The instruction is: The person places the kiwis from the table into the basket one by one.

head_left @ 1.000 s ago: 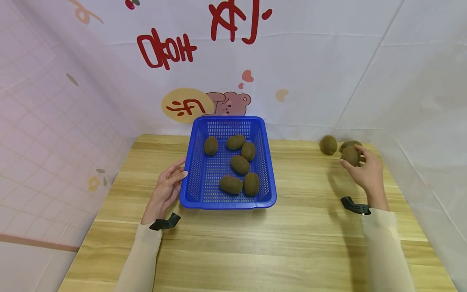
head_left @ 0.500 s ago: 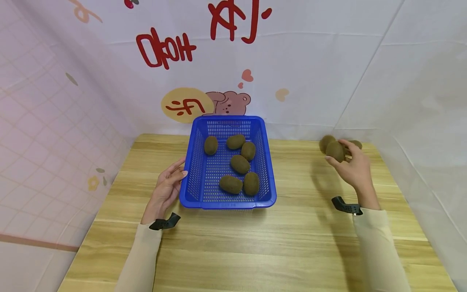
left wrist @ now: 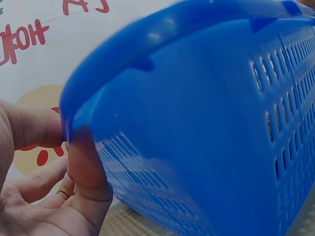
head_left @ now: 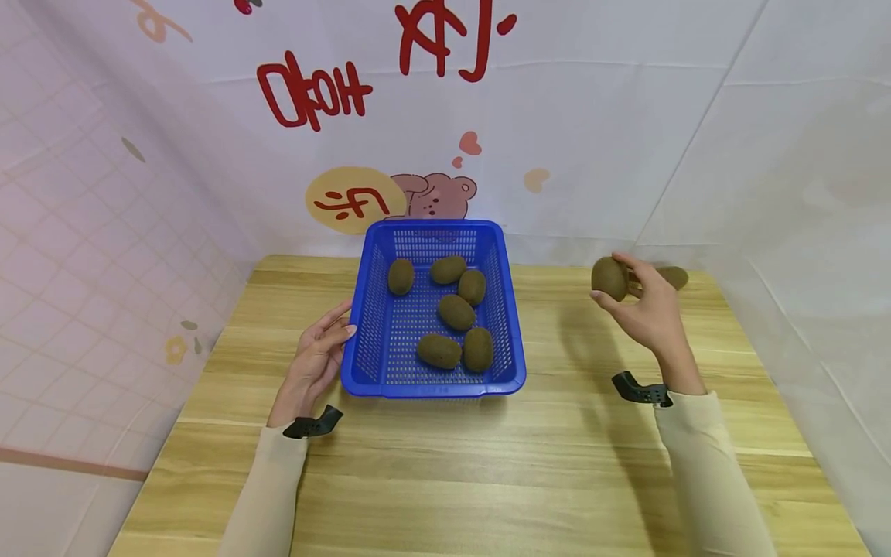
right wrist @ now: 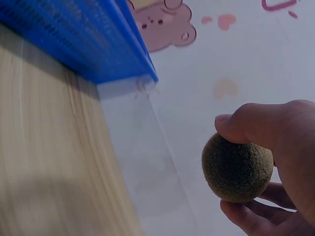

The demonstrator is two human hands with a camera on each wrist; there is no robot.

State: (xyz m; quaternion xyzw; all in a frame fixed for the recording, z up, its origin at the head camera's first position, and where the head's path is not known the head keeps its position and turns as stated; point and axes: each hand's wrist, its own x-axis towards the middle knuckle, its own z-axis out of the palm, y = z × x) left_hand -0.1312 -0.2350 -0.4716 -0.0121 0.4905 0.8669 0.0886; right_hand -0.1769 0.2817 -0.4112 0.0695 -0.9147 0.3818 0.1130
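Note:
A brown fuzzy kiwi [head_left: 609, 278] is pinched between the thumb and fingers of my right hand [head_left: 647, 309], raised over the back right of the table. The right wrist view shows this kiwi [right wrist: 237, 168] with the thumb on one side and fingertips on the other. My left hand [head_left: 320, 360] grips the left rim of a blue plastic basket [head_left: 435, 391], thumb and finger at the edge in the left wrist view. Several kiwis lie in the basket, one of them [head_left: 401, 277] by its left wall. Another kiwi [head_left: 672, 278] lies behind my right hand.
The wooden table [head_left: 445, 480] meets a white printed cloth [head_left: 592, 131] at the back, with cloth along both sides too. Part of a further kiwi shows between my right fingers, mostly hidden.
My right hand has carried the held kiwi leftward from the back right corner, now passing in front of a kiwi on the table. The left hand and basket stay put.

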